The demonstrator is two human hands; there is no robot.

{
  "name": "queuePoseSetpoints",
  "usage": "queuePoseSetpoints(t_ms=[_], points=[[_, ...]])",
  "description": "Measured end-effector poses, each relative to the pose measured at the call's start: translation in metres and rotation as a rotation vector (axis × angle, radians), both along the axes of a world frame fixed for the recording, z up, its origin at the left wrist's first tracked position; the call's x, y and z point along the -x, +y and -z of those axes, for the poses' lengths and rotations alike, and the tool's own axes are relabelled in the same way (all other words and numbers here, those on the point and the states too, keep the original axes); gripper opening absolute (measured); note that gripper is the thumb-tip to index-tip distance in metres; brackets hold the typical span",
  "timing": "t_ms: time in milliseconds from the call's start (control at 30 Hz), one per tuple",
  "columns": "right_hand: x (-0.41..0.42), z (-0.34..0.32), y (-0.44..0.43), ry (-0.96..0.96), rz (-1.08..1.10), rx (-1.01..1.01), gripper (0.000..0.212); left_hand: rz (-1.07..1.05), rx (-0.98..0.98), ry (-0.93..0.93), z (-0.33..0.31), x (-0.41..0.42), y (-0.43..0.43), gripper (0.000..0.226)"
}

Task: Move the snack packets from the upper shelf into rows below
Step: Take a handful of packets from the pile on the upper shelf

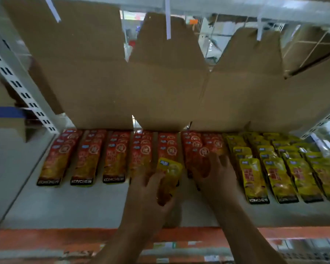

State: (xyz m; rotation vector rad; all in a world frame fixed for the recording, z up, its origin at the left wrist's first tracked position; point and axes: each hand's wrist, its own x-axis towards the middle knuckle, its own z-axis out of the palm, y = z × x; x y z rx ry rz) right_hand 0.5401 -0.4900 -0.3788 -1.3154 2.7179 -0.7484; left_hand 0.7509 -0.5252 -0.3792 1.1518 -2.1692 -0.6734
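Shelf (95, 206) holds red packets (88, 161), yellow packets (286, 172).

Red packets (88, 161) are laid flat in overlapping rows across the left and middle of the shelf (65, 204), black "KONCHEW" bands at the near ends. Yellow packets (280, 168) are ranged likewise in rows at the right. One yellow packet (169, 171) is held tilted over the middle red rows, its lower part hidden.
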Motion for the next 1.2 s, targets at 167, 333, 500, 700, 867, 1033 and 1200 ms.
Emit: queuePoseSetpoints(t_ms=[167,333,500,700,867,1033,1200], points=[[0.004,0.008,-0.006,0.011,-0.028,0.001,0.062,-0.081,0.154,-0.101,0.014,0.004,-0.003,0.058],[0.004,0.009,-0.015,-0.016,-0.031,0.021,0.064,-0.067,0.234,-0.134,0.020,0.008,-0.002,0.060],[0.004,0.010,-0.017,-0.015,-0.038,0.030,0.061,-0.084,0.249,-0.139,0.022,0.009,-0.002,0.057],[0.003,0.010,-0.020,-0.034,-0.051,-0.023,0.063,-0.064,0.282,-0.129,0.022,0.011,-0.005,0.052],[0.004,0.012,-0.020,-0.029,-0.049,-0.044,0.066,-0.052,0.294,-0.126,0.023,0.010,-0.004,0.052],[0.003,0.013,-0.019,-0.024,-0.054,-0.027,0.066,-0.048,0.301,-0.122,0.022,0.010,-0.004,0.053],[0.004,0.014,-0.018,-0.022,-0.061,-0.011,0.065,-0.049,0.291,-0.131,0.021,0.010,-0.003,0.051]])
